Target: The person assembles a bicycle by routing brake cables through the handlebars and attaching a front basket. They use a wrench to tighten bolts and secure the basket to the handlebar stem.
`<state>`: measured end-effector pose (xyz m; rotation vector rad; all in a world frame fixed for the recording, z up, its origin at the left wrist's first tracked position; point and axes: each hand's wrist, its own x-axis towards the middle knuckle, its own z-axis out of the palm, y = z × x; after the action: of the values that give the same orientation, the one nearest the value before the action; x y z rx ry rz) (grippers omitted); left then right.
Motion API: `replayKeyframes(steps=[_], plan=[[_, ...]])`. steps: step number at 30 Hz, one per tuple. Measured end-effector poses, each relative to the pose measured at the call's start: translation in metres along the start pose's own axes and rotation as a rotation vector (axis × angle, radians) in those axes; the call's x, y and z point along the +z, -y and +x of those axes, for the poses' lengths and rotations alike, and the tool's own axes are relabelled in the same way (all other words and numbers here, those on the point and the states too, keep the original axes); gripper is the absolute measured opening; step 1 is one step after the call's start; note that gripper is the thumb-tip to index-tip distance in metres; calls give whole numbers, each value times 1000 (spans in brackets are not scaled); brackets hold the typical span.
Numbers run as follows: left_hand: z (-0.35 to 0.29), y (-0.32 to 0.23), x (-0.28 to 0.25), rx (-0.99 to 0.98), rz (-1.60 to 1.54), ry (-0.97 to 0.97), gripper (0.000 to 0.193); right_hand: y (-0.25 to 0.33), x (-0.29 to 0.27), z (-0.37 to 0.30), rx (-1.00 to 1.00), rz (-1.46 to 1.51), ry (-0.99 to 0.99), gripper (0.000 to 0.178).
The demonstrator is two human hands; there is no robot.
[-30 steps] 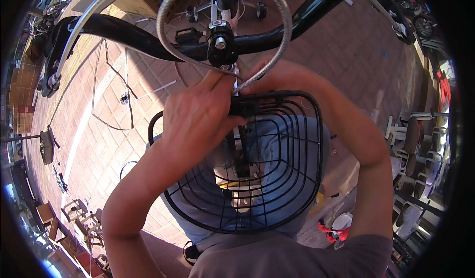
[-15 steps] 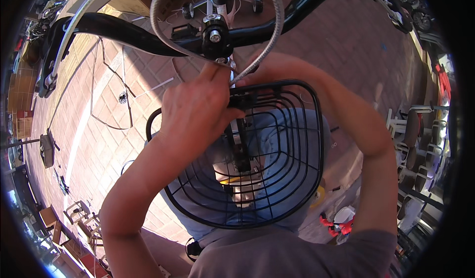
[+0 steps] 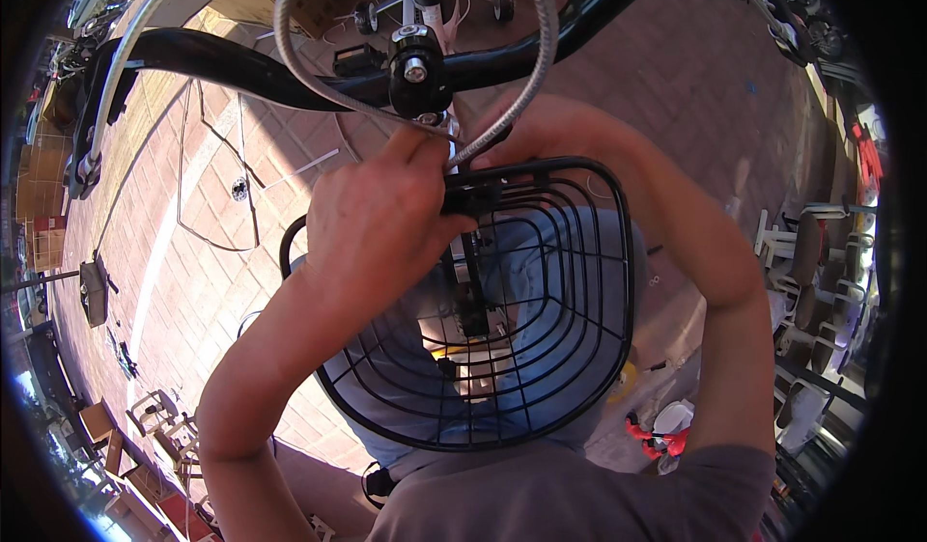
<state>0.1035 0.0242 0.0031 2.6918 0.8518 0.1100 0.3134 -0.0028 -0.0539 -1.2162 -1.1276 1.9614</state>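
A black wire bicycle basket (image 3: 626,296) stands in front of me over my knees, its far side against the bike's front below the stem (image 3: 415,79). My left hand (image 3: 372,204) is closed on the basket's far rim, thumb inside by the black bracket and fingers reaching over toward the head of the bike. Behind that same rim is my right hand (image 3: 517,137), its fingers mostly hidden by the rim and a silver cable (image 3: 547,45). The cable loops in front of the black handlebar (image 3: 251,74), just above both hands.
A cardboard box (image 3: 290,6) lies beyond the handlebar. On the paved floor (image 3: 217,281) at left are thin strips and a pedal-like black part (image 3: 93,291). Stacked white-framed parts (image 3: 811,252) line the right side. Red-and-white items (image 3: 666,431) lie near my right elbow.
The basket and my left hand have shifted very slightly to the left, and the cable loop has widened a little. Both hands keep the same places by the far rim.
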Motion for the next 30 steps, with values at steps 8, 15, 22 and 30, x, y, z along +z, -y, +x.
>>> replayKeyframes(steps=[8, 15, 22, 30], plan=[[-1, 4, 2, 94, 7, -52, 52, 9, 0, 6, 21, -267, -54, 20], [2, 3, 1, 26, 35, -8, 64, 5, -3, 10, 34, -258, -63, 20], [1, 1, 0, -8, 19, 15, 59, 13, 6, 2, 74, -395, -140, 22], [0, 1, 0, 9, -19, -1, 56, -16, -1, 6, -50, 97, 16, 18]])
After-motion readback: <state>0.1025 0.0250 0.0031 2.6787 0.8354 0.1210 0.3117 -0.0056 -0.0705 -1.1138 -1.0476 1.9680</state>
